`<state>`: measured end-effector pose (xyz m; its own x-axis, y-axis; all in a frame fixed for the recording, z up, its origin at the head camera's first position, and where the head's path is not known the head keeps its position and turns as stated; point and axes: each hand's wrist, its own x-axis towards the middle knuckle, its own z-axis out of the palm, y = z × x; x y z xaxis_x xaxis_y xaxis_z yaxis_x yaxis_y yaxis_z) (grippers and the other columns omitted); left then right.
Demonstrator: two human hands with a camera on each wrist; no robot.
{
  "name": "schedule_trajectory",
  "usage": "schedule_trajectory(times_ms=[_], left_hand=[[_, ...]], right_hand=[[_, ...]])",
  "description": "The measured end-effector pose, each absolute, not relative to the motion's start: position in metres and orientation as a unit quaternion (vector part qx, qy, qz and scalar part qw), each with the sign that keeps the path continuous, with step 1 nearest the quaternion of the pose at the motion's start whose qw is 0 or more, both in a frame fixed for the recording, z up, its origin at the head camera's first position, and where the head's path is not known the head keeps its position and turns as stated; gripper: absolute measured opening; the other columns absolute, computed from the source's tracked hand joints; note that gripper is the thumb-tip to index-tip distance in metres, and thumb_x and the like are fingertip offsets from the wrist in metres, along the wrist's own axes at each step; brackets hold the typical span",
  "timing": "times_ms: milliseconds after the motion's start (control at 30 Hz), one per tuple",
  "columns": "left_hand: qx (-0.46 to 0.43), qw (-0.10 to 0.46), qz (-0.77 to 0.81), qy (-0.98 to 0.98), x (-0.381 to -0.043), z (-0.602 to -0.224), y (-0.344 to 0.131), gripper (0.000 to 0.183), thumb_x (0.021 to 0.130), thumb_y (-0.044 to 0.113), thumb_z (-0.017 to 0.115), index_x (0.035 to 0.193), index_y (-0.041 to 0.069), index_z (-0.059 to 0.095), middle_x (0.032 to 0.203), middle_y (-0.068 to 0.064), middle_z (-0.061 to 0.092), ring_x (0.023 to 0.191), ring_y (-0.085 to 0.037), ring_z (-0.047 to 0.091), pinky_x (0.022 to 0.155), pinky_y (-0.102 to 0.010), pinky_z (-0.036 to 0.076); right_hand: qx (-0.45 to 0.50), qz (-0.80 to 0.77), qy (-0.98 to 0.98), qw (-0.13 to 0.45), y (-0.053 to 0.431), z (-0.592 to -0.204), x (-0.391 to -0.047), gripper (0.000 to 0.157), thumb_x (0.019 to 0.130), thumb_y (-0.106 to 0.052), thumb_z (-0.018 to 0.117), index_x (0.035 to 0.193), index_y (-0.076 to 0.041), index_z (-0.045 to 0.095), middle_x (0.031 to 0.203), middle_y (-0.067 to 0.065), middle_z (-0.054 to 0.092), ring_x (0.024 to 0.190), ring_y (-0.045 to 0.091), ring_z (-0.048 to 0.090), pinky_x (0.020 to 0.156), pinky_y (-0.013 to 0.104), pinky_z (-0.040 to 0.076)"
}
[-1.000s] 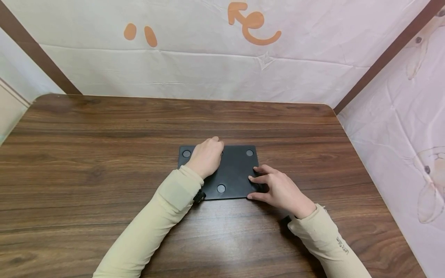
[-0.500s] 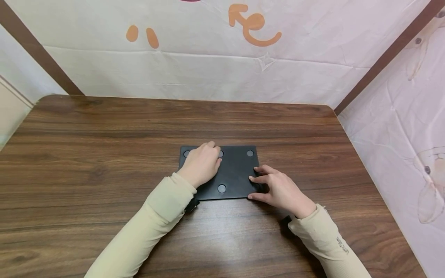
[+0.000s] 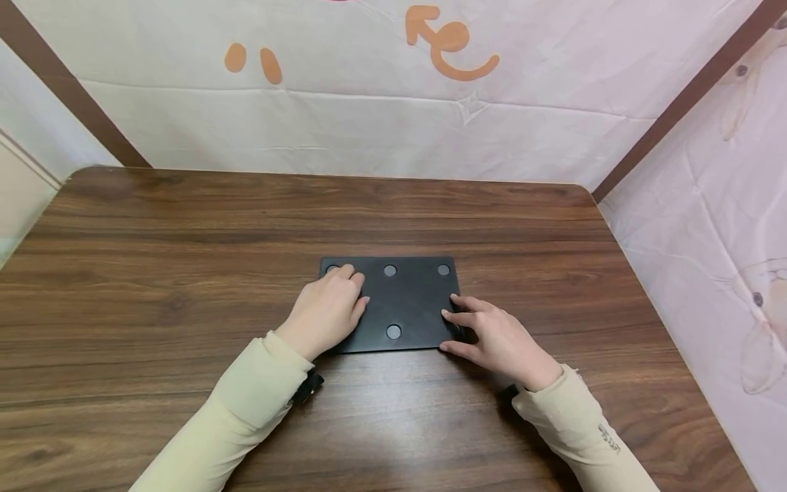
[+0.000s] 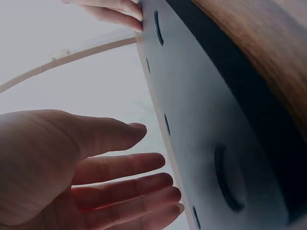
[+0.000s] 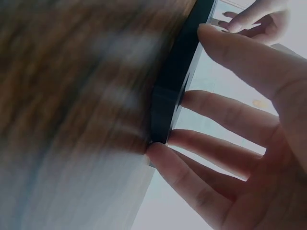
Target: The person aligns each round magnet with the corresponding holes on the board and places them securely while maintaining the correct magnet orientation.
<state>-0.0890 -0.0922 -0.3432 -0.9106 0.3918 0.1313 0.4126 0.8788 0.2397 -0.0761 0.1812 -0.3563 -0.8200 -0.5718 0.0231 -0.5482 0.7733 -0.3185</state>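
Note:
A flat black rectangular board with round grey discs on its upper face lies on the wooden table. My left hand hovers over the board's left part, fingers loosely bent and nothing in them. In the left wrist view the thumb and fingers of that left hand show a gap from the face of the board. My right hand rests at the board's right end, fingers spread. The right wrist view has the right hand's thumb at the front edge and its other fingertips around the end.
The brown wood-grain table extends on all sides of the board. Behind it hangs a pale printed curtain, with another pale sheet along the right side. Each wrist carries a small black device under the cuff.
My left hand has moved left and toward me, from the top middle of the board to its left part, uncovering the top middle disc. The right hand and the board stay put.

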Motion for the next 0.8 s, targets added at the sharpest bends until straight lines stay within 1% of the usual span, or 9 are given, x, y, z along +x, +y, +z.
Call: schedule_trajectory(times_ms=[200, 433, 533, 633, 800], left_hand=[[-0.212, 0.055, -0.138, -0.966, -0.081, -0.342, -0.101, 0.016, 0.087, 0.015, 0.068, 0.090, 0.000, 0.062, 0.079, -0.007, 0.053, 0.079, -0.024, 0.058, 0.058, -0.037, 0.053], [-0.211, 0.050, -0.142, -0.966, -0.076, -0.342, -0.108, 0.018, 0.086, 0.016, 0.070, 0.087, 0.001, 0.060, 0.077, -0.007, 0.049, 0.074, -0.023, 0.056, 0.056, -0.037, 0.051], [-0.212, 0.047, -0.145, -0.965, -0.074, -0.342, -0.110, 0.020, 0.085, 0.016, 0.070, 0.091, -0.001, 0.061, 0.080, -0.007, 0.051, 0.075, -0.024, 0.056, 0.056, -0.037, 0.051], [-0.211, 0.042, -0.147, -0.965, -0.071, -0.342, -0.111, 0.024, 0.087, 0.017, 0.070, 0.097, -0.003, 0.062, 0.087, -0.010, 0.055, 0.079, -0.026, 0.058, 0.061, -0.038, 0.053], [-0.203, 0.021, -0.154, -0.967, -0.067, -0.340, -0.112, 0.036, 0.092, 0.023, 0.064, 0.111, -0.006, 0.062, 0.106, -0.018, 0.060, 0.095, -0.033, 0.061, 0.078, -0.044, 0.054]], right_hand=[[-0.294, -0.161, 0.941, 0.045, 0.183, -0.357, -0.074, 0.052, 0.082, -0.036, 0.075, 0.124, -0.007, 0.065, 0.138, 0.017, 0.052, 0.121, 0.032, 0.057, 0.093, 0.045, 0.050], [-0.289, -0.184, 0.938, 0.056, 0.187, -0.358, -0.074, 0.050, 0.084, -0.033, 0.073, 0.127, -0.008, 0.064, 0.141, 0.017, 0.051, 0.124, 0.031, 0.055, 0.095, 0.046, 0.049], [-0.291, -0.189, 0.936, 0.060, 0.188, -0.357, -0.075, 0.049, 0.086, -0.032, 0.072, 0.127, -0.008, 0.064, 0.140, 0.017, 0.051, 0.124, 0.032, 0.054, 0.096, 0.046, 0.048], [-0.292, -0.189, 0.936, 0.061, 0.188, -0.356, -0.075, 0.047, 0.086, -0.032, 0.072, 0.126, -0.007, 0.064, 0.139, 0.017, 0.051, 0.124, 0.032, 0.054, 0.097, 0.046, 0.048], [-0.292, -0.185, 0.937, 0.044, 0.184, -0.354, -0.076, 0.049, 0.086, -0.037, 0.071, 0.124, -0.007, 0.065, 0.138, 0.018, 0.052, 0.127, 0.032, 0.051, 0.100, 0.045, 0.046]])
